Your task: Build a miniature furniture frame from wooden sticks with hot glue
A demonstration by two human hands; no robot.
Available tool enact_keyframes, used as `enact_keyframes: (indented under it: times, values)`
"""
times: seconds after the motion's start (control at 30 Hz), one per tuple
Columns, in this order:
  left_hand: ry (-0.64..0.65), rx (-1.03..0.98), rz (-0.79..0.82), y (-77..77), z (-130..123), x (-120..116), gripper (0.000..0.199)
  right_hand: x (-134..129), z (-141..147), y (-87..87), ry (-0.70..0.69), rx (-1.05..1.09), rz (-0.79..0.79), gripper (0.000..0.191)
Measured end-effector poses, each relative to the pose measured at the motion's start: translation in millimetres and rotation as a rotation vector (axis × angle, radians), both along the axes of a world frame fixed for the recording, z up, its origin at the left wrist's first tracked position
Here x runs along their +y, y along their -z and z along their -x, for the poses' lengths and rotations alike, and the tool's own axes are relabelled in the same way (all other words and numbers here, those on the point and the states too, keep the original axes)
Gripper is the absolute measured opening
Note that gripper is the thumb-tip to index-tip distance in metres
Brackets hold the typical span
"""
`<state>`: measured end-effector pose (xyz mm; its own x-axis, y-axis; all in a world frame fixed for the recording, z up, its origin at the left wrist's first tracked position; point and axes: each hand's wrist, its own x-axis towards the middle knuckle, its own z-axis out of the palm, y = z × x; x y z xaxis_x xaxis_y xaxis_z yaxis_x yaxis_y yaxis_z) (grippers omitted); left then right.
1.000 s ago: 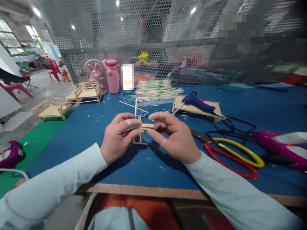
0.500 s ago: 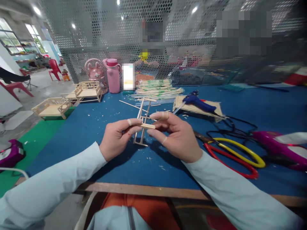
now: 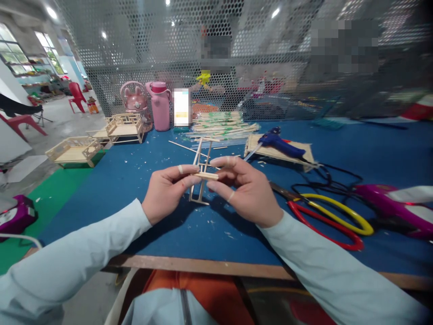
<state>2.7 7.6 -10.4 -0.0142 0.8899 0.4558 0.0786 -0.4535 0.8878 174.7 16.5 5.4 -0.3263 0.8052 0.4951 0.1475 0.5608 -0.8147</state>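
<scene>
Between my hands is a small bundle of short pale wooden sticks (image 3: 207, 176), lying crosswise. My left hand (image 3: 169, 192) pinches its left end between thumb and fingertips. The fingers of my right hand (image 3: 248, 187) are closed round its right end, the thumb in front and below. Directly behind and under the bundle, a thin wooden stick frame (image 3: 199, 198) stands on the blue table; the fingers partly hide it. Whether the fingers touch this frame, I cannot tell. Pale tape is wrapped round fingers of both hands.
Scissors (image 3: 331, 215) with red and yellow handles lie right of my right hand. A blue glue gun (image 3: 282, 145) rests on a wooden piece behind it. Stick bundles (image 3: 219, 124), a pink flask (image 3: 160, 108) and small wooden furniture (image 3: 72, 151) stand farther back. A purple device (image 3: 389, 207) is at right.
The sticks and both hands have shifted very slightly, with the grip about the same. The camera view has moved a little.
</scene>
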Motion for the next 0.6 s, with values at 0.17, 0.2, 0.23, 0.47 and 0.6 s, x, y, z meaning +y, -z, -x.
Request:
enact_keyframes:
  times: [0.17,0.2,0.23,0.47,0.6]
  values:
    - [-0.046,-0.033,0.010,-2.0,-1,0,0.017,3,0,-0.1,-0.032,0.002,0.096,0.049]
    - [-0.050,-0.032,0.004,-2.3,-1,-1,0.017,3,1,0.2,-0.032,0.009,0.116,0.047]
    - [-0.050,-0.031,-0.001,-2.7,-1,-1,0.017,4,2,0.7,-0.038,0.017,0.135,0.044]
    - [-0.056,-0.039,-0.001,-4.5,-2,-4,0.017,7,14,7.7,-0.107,0.078,0.250,0.035]
    - [-0.070,-0.057,0.019,-5.8,-2,-5,0.018,9,14,10.3,-0.052,0.111,0.278,0.034]
